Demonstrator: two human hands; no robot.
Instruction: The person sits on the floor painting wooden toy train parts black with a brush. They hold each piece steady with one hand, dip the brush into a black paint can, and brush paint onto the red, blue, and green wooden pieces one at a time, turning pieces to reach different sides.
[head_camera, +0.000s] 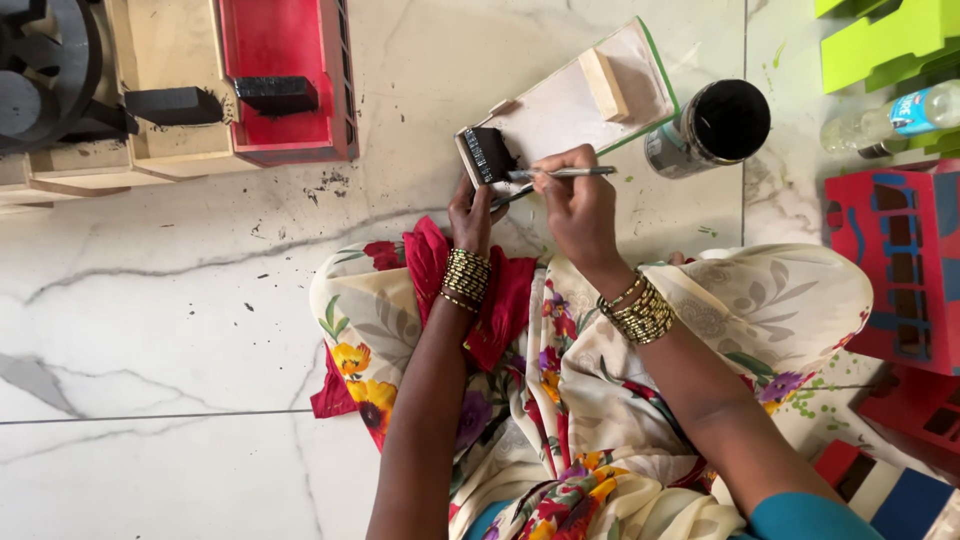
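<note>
Black paint is the hazard here: the right hand (578, 200) pinches a thin brush (560, 174) against the small black block (487, 154) at centre frame, while the left hand (470, 212) clamps the pale wooden piece (570, 100) from below. One slip could smear the pale board. The open paint tin (712, 126), upper right, could tip onto the marble floor (150, 330).

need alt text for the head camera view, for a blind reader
A seated person's right hand holds a thin brush to a black block on a wooden piece, steadied by the left hand. An open paint can stands beside it on the marble floor.
</note>
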